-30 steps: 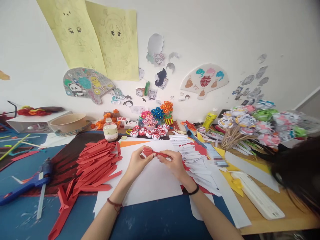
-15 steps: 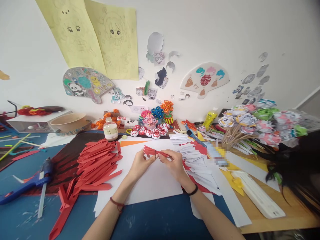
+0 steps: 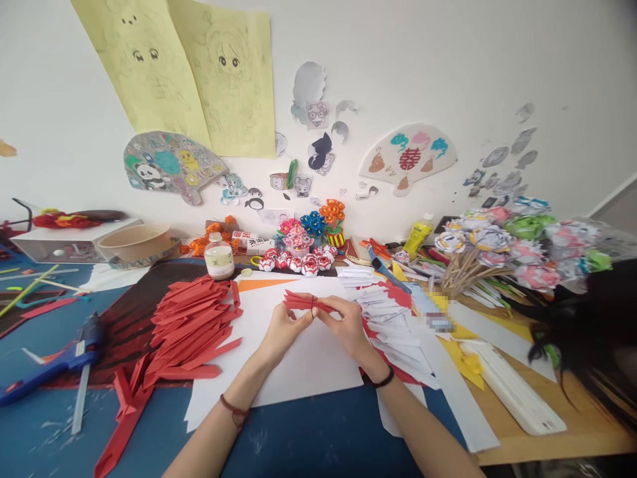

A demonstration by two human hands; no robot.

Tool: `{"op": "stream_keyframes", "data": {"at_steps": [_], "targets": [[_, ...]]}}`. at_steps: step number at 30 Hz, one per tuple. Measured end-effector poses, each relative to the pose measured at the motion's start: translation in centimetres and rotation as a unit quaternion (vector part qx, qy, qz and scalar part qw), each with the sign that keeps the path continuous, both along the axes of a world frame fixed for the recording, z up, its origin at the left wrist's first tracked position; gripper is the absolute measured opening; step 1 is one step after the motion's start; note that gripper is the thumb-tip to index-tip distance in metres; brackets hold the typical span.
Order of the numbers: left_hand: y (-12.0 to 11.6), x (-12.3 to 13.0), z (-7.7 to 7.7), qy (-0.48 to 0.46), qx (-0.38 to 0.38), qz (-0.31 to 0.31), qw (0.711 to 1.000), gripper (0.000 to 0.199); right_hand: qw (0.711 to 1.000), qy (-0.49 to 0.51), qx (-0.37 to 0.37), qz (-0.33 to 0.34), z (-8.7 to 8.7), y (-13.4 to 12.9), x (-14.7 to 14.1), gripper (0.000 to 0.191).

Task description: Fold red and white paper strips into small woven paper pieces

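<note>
Pinching: fingers (image 3: 302, 322) of the left hand (image 3: 281, 332) and right hand (image 3: 347, 326) both grip a red paper bundle (image 3: 297, 301), dark loop (image 3: 313, 306) around it.
Bundle: above the white sheet (image 3: 308, 372), long axis left to right, fanned end pointing left.
Strips: red strips (image 3: 192, 328) left, white strips (image 3: 393, 318) right.
Beyond: glass jar (image 3: 219, 260), red-and-white flowers (image 3: 309, 265).

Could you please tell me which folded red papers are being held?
The small bundle pinched by the left hand and right hand, a dark band across it; the other folded red papers lie to the left.
</note>
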State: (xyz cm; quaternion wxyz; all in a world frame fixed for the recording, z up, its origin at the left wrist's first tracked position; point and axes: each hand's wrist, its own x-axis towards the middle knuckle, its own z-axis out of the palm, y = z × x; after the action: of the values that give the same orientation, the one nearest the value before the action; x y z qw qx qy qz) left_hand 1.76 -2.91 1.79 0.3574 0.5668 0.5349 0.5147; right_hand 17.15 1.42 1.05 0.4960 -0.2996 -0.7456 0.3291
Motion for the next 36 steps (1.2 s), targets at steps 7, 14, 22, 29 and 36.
{"op": "stream_keyframes", "data": {"at_steps": [7, 14, 22, 29, 36], "targets": [[0.39, -0.11, -0.64, 0.009, 0.038, 0.041, 0.998, 0.037, 1.000, 0.009, -0.025, -0.007, 0.35, -0.24, 0.03, 0.023], [0.35, -0.26, -0.82, 0.003, 0.043, 0.046, 0.998, 0.035, 1.000, 0.005, 0.000, -0.019, 0.55, -0.33, 0.03, 0.020], [0.13, -0.18, -0.52, 0.051, 0.036, 0.055, 0.997, 0.037, 1.000, 0.000, 0.022, -0.009, 0.43, -0.21, 0.14, 0.019], [-0.05, 0.03, -0.26, 0.053, 0.030, 0.049, 0.997, 0.038, 0.999, -0.001, 0.044, -0.004, 0.19, -0.06, 0.13, 0.016], [-0.10, -0.16, -0.06, 0.068, 0.054, 0.048, 0.995, 0.031, 1.000, 0.022, 0.014, -0.011, 0.54, -0.31, 0.02, 0.014]]}}
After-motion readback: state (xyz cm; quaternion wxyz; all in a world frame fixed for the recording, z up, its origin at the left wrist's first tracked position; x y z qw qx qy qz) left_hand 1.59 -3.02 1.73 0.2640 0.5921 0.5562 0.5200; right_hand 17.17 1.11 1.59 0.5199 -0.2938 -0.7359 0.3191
